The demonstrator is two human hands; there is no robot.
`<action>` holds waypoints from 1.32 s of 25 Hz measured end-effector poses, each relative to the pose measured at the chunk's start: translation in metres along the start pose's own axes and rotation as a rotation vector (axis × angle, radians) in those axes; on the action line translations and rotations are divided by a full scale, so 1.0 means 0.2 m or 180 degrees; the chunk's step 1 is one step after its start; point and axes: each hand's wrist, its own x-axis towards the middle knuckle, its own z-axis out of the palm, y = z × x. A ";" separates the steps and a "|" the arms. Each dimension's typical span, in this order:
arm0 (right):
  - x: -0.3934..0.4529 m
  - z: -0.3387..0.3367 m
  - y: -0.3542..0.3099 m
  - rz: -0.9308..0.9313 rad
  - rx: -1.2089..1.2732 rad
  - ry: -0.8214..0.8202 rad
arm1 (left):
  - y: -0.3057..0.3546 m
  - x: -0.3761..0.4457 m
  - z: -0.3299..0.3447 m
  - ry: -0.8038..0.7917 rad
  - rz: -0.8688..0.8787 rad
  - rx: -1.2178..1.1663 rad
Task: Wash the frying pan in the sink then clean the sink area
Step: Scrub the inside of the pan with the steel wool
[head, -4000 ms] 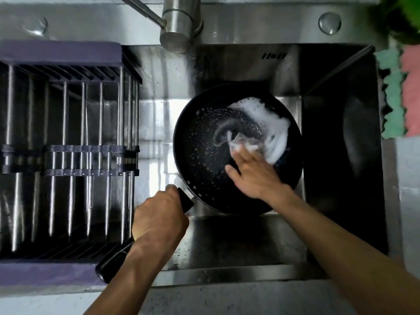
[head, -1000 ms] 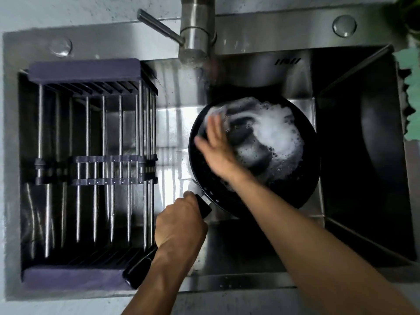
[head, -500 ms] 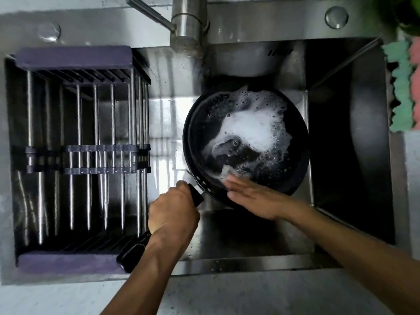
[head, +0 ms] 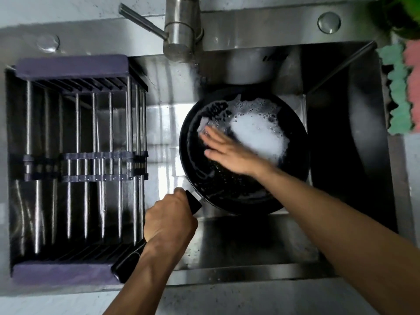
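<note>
A black frying pan (head: 293, 178) sits in the steel sink (head: 238, 242), under the tap. White foam (head: 259, 135) covers the far right part of its inside. My left hand (head: 169, 221) grips the pan's black handle (head: 127, 262), which points toward the sink's near edge. My right hand (head: 229, 151) lies inside the pan with straight fingers pressing a pale scrubbing pad (head: 205, 126) against the left inner wall. Most of the pad is hidden under my fingers.
A purple-framed rack of steel rods (head: 77, 160) fills the sink's left half. The tap (head: 181, 30) stands at the back, its lever pointing left. Green and pink cloths (head: 402, 87) lie on the right counter, with a green plant (head: 402, 14) at the back right corner.
My right hand swept the pad from the pan's near rim up to its left inner wall. The foam has gathered toward the far right. My left hand kept its grip on the handle.
</note>
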 end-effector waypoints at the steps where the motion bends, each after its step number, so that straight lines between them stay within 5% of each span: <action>1: 0.06 -0.10 0.06 0.0021 -0.0460 0.0287 | 0.00 0.00 0.00 -0.0025 -0.0027 0.0004; 4: -0.10 -0.15 0.25 0.0873 -0.1396 0.0979 | 0.00 0.01 0.00 -0.0006 -0.0061 0.0061; 9: -0.18 0.07 0.15 0.0722 -0.0325 0.0466 | 0.01 0.00 0.00 0.0002 -0.0017 0.0020; 12: -0.30 0.15 0.11 0.0865 -0.0623 0.0390 | 0.00 0.00 -0.01 0.0025 -0.0032 0.0049; 15: -0.24 0.20 -0.03 0.0172 -0.0259 0.0117 | 0.00 0.00 0.00 0.0037 0.0007 0.0057; 20: -0.33 0.02 0.13 0.1296 -0.0713 -0.0152 | 0.00 0.01 -0.01 -0.0002 -0.0049 0.0035; 23: -0.48 0.23 0.03 0.0957 -0.0353 -0.0692 | 0.01 -0.01 -0.01 0.0066 0.0041 0.0036; 29: -0.65 0.23 -0.02 0.1141 0.0019 -0.0463 | 0.01 0.00 -0.01 0.0022 -0.0023 -0.0051; 33: -0.67 0.12 0.03 0.1370 -0.1163 -0.0489 | 0.01 0.00 -0.01 0.0019 -0.0041 -0.0049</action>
